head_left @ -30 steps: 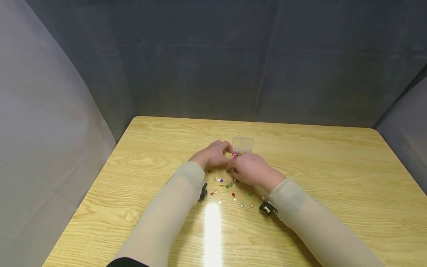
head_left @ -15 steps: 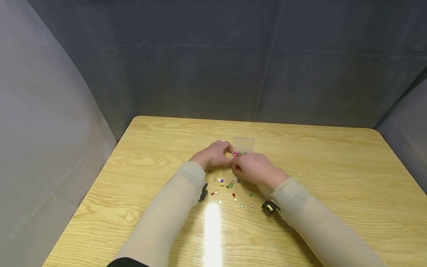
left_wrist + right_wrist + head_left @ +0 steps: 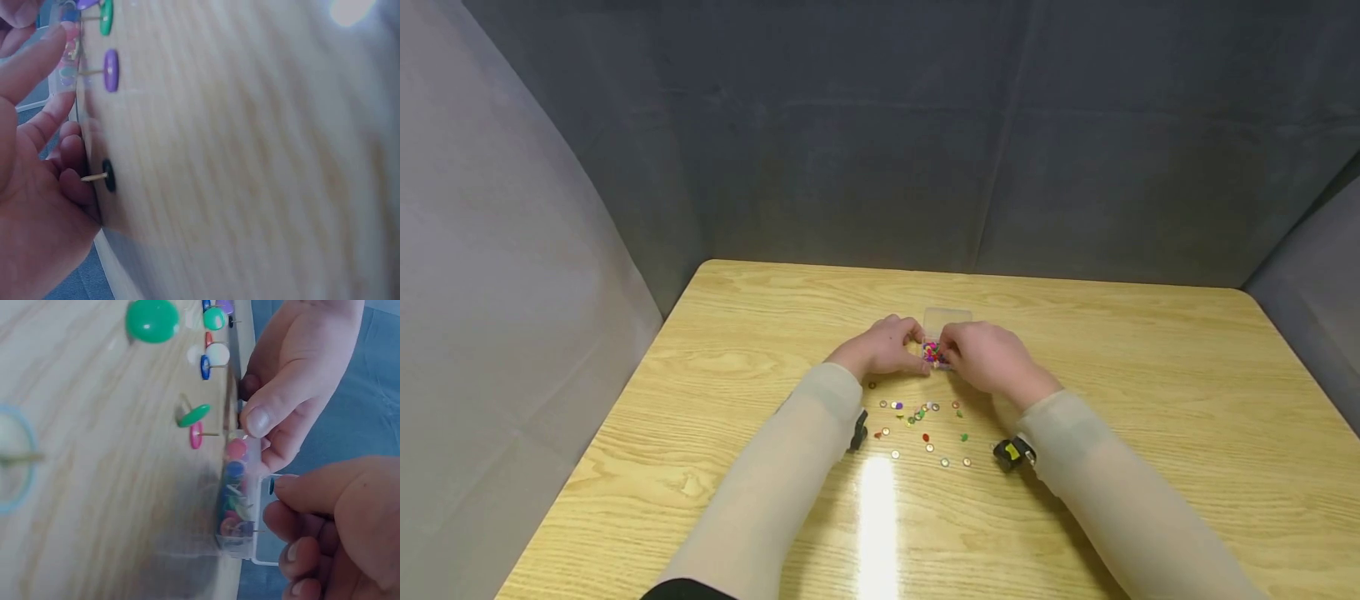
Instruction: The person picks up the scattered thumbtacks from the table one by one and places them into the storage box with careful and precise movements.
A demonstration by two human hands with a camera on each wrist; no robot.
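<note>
Table (image 3: 1150,375): wooden top, grey fabric screens behind it and to both sides. Your two forearms in beige sleeves reach in from the near edge.
Right hand (image 3: 988,360): it sits at the right side of the box. In the right wrist view your fingers (image 3: 312,494) curl and pinch the rim of the box's open lid.
Left hand (image 3: 883,346): it sits at the left side of the box. Your thumb (image 3: 275,406) and fingers press the box's left end, grasping it steady.
Clear plastic box (image 3: 942,342): it stands on the table between your two hands, near the table's middle, lid raised on the far side. Coloured pushpins fill it (image 3: 236,500).
Wrist cameras: a black unit shows under your right sleeve (image 3: 1013,454); another under your left (image 3: 857,432).
Loose pushpins (image 3: 917,425): scattered on the table just nearer you than the box, between your forearms, apart from each other. Green, purple, red, pink, blue and white heads are visible; several lie head down, pins up.
</note>
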